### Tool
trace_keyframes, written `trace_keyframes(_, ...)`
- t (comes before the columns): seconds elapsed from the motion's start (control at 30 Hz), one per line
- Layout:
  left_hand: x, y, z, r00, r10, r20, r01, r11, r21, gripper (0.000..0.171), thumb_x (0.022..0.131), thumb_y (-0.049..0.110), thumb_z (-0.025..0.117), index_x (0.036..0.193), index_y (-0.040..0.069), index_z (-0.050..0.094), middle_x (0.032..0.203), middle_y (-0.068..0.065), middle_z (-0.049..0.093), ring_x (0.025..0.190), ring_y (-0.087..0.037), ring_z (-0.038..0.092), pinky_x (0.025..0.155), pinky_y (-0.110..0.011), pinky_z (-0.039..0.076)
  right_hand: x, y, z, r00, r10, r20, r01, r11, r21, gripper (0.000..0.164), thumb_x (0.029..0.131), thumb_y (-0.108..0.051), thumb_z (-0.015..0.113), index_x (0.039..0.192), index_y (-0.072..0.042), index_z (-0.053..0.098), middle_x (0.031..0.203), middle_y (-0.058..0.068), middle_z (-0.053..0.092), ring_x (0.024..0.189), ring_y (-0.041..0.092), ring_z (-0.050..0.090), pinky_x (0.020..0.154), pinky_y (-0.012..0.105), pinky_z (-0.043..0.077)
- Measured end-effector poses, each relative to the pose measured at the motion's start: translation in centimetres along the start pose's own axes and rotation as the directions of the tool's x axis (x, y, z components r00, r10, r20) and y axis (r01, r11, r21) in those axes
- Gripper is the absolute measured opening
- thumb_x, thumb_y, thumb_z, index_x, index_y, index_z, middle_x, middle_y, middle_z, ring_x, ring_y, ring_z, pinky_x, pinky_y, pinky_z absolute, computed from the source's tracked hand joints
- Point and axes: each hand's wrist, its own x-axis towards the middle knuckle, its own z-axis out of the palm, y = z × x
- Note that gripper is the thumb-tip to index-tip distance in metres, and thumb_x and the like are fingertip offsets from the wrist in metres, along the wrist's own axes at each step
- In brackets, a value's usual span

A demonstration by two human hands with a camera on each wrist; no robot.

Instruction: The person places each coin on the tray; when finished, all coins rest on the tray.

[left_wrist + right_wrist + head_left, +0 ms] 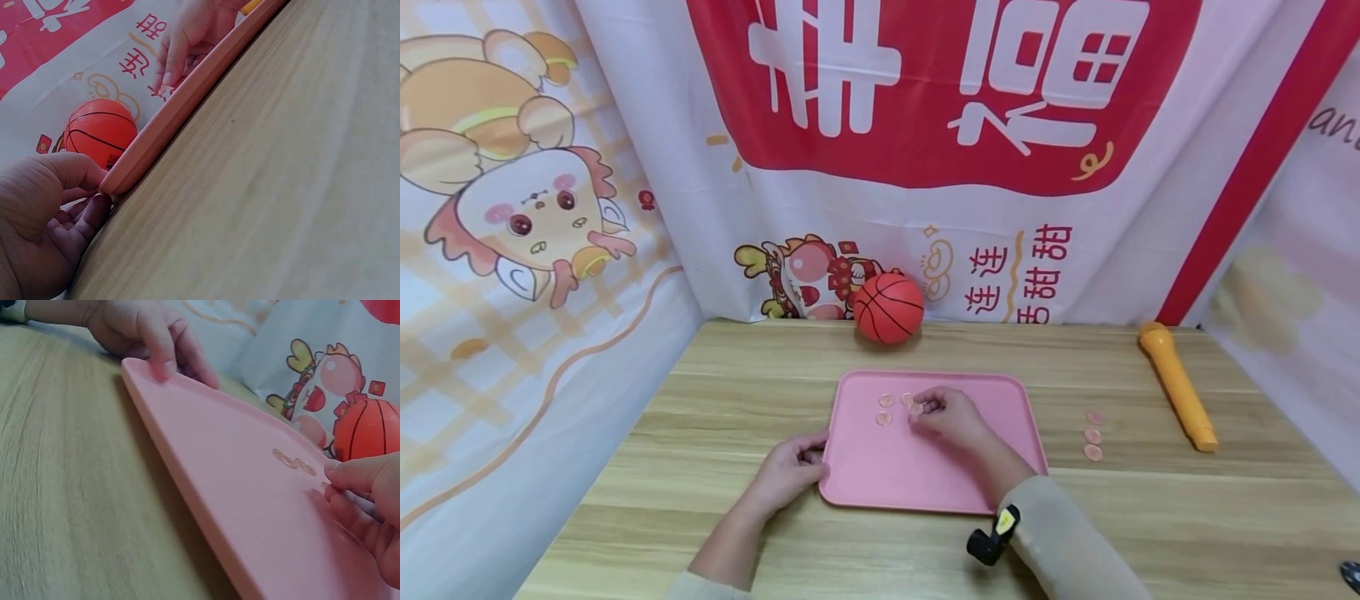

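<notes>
A pink rectangular tray (925, 483) lies on the wooden table. My left hand (786, 475) grips its left edge; in the right wrist view the thumb (167, 367) rests over the rim. Over the tray's upper middle, my right hand (953, 417) pinches a small copper-coloured coin (916, 409) between thumb and fingers, partly hidden by them. Just left of that hand, several like coins lie flat on the tray, among them one coin (887, 400) and another below it (883, 418). The right wrist view shows two coins (284, 459) close together.
Right of the tray, three coins (1092, 436) form a column on the table (700, 467). Beyond them lies an orange toy microphone (1180, 387). A red toy basketball (889, 308) stands behind the tray, against the printed cloth (820, 200). Something dark (1351, 573) shows at the right edge.
</notes>
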Motion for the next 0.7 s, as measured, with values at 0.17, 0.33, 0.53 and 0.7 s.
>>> trace_keyframes(0.17, 0.0, -0.1, 0.0, 1.000, 0.003, 0.001, -0.003, 1.000, 0.004, 0.061, 0.076, -0.003, 0.068, 0.134, -0.013, 0.051, 0.099, -0.017, 0.065, 0.079, -0.011, 0.056, 0.065, -0.017, 0.049, 0.3, -0.1, 1.3, 0.999, -0.001, -0.037, -0.001, 0.997, -0.073, 0.028, 0.074, -0.009, 0.081, 0.101, -0.004, 0.072, 0.081, 0.002, 0.065, 0.073, 0.008, 0.056, 0.067, 0.020, 0.048)
trace_keyframes(0.33, 0.0, -0.1, 0.0, 1.000, 0.005, -0.003, -0.005, 1.000, 0.008, 0.060, 0.077, -0.002, 0.069, 0.133, -0.013, 0.051, 0.097, -0.016, 0.065, 0.079, -0.011, 0.057, 0.065, -0.017, 0.049, 0.2, -0.6, 1.9, 0.999, 0.020, -0.049, -0.025, 0.994, -0.105, 0.026, 0.075, -0.012, 0.079, 0.099, -0.005, 0.073, 0.082, 0.002, 0.066, 0.075, 0.010, 0.055, 0.070, 0.022, 0.049)
trace_keyframes(0.53, 0.0, -0.1, 0.0, 1.000, 0.007, -0.004, -0.007, 1.000, 0.017, 0.060, 0.076, -0.002, 0.069, 0.133, -0.013, 0.052, 0.096, -0.016, 0.065, 0.078, -0.011, 0.057, 0.065, -0.018, 0.050, 0.0, -1.2, 2.1, 0.997, 0.037, -0.067, -0.049, 0.981, -0.186, 0.021, 0.077, -0.016, 0.078, 0.095, -0.007, 0.074, 0.085, 0.002, 0.068, 0.077, 0.011, 0.056, 0.074, 0.026, 0.049)
trace_keyframes(0.7, 0.1, 0.0, 0.0, 1.000, 0.006, -0.004, -0.006, 1.000, 0.016, 0.060, 0.076, -0.002, 0.068, 0.133, -0.012, 0.052, 0.097, -0.016, 0.066, 0.079, -0.011, 0.057, 0.065, -0.018, 0.049, -0.2, -1.4, 2.0, 0.997, 0.040, -0.069, -0.056, 0.969, -0.241, 0.020, 0.077, -0.019, 0.079, 0.093, -0.007, 0.074, 0.085, 0.002, 0.069, 0.078, 0.012, 0.057, 0.077, 0.029, 0.050)
